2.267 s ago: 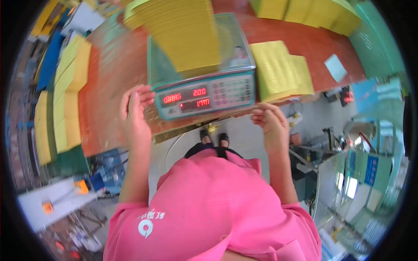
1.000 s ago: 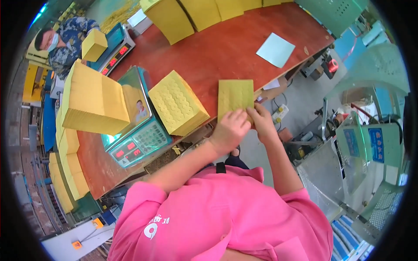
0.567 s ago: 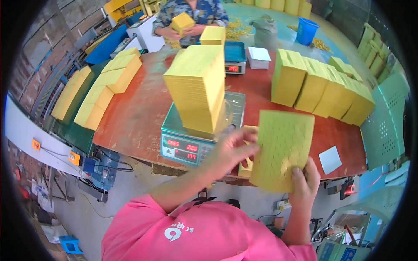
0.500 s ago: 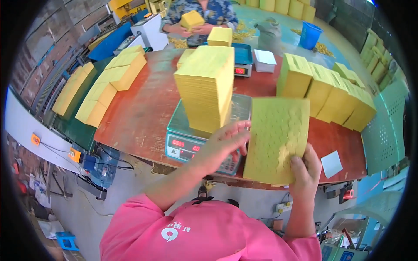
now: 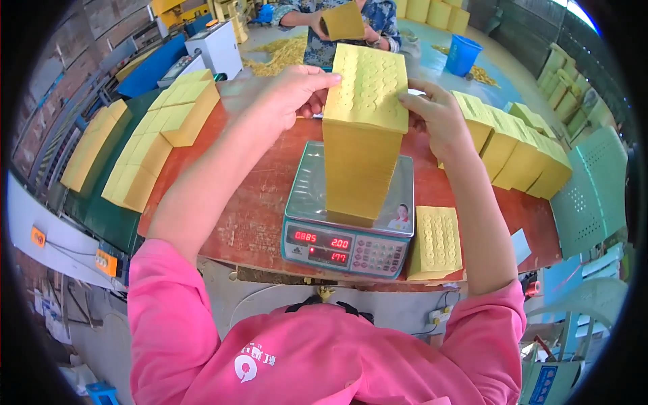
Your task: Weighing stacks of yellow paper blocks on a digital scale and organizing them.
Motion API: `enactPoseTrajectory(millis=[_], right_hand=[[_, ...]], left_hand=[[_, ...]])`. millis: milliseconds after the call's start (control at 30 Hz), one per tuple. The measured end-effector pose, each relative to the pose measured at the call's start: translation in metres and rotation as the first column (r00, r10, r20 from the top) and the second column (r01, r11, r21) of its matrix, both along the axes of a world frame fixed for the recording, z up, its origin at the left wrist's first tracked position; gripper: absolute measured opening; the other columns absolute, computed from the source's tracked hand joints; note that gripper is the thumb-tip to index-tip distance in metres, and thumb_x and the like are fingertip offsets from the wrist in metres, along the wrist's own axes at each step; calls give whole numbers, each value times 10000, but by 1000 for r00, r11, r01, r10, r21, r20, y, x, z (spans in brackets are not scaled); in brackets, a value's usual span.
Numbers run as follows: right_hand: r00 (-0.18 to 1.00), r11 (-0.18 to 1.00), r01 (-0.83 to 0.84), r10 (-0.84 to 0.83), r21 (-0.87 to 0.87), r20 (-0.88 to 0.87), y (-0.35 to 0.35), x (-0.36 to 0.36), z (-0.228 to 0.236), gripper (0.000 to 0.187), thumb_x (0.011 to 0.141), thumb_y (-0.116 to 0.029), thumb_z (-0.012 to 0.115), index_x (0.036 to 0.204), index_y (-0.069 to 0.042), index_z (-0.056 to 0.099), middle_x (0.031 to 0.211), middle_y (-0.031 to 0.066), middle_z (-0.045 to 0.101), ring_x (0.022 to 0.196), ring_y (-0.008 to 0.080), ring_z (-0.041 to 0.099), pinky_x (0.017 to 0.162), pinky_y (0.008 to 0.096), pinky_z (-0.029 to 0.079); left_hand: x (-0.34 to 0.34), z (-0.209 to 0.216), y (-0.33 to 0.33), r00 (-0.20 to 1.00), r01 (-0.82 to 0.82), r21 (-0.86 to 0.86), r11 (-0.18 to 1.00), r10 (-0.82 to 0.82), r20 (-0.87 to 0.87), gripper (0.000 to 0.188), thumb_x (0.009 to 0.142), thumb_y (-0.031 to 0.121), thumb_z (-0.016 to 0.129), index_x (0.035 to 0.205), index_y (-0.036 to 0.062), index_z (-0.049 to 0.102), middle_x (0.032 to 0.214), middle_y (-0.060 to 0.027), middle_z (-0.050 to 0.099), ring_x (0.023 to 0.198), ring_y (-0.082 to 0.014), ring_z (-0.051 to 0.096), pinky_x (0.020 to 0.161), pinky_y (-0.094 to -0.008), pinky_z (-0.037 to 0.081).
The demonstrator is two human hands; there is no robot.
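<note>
A tall stack of yellow paper point(image 5: 361, 172) stands upright on the pan of a digital scale point(image 5: 344, 251). On its top lies a sheet with rows of round, coin-like cut marks point(image 5: 371, 88). My left hand point(image 5: 297, 94) grips the left edge of the top sheets, thumb above and fingers curled at the side. At the opposite edge, my right hand point(image 5: 435, 115) closes on the same sheets with its thumb over the rim. Right of the scale sits a shorter stack of marked yellow paper point(image 5: 435, 243). The scale's red display is lit.
Yellow paper blocks line the red table point(image 5: 250, 226) at right point(image 5: 533, 152) and a green surface at left point(image 5: 162, 125). Across the table a person point(image 5: 351, 34) holds a yellow block. A perforated green panel point(image 5: 594, 189) stands at the right, a blue bucket point(image 5: 463, 55) farther back.
The marked yellow sheets have gone from beside the scale onto the tall stack, whose top looked plain. Both hands have moved up to its top edges. The person opposite has raised and turned their block.
</note>
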State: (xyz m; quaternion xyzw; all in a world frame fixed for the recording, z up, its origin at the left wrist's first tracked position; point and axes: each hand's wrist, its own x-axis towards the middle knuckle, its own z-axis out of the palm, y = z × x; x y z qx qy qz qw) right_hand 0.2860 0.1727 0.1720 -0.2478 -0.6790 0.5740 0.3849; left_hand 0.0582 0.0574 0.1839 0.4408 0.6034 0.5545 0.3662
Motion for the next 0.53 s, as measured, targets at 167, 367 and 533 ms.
enactPoseTrajectory(millis=[167, 367, 533], right_hand=[[996, 996, 87, -85, -34, 40, 4, -7, -14, 495, 817, -76, 712, 1267, 42, 543, 769, 52, 643, 594, 89, 563, 514, 223, 406], [993, 991, 107, -109, -75, -35, -9, -9, -17, 472, 838, -48, 682, 1270, 63, 527, 830, 81, 654, 635, 109, 588, 565, 241, 463], [991, 989, 132, -132, 68, -7, -13, -5, -22, 471, 854, -39, 661, 1290, 63, 513, 857, 102, 661, 695, 134, 629, 639, 258, 502]], left_hand=[[-18, -25, 19, 995, 96, -82, 992, -98, -20, 243, 893, 303, 672, 768, 97, 646, 637, -20, 615, 478, -89, 489, 432, -237, 340], [-18, -30, 20, 991, 136, -71, 988, -135, 19, 258, 901, 310, 661, 756, 98, 643, 637, -20, 612, 491, -96, 509, 437, -240, 351], [-14, -30, 14, 980, 196, -71, 978, -193, 56, 277, 864, 364, 717, 755, 138, 599, 640, 21, 587, 485, -52, 478, 431, -205, 319]])
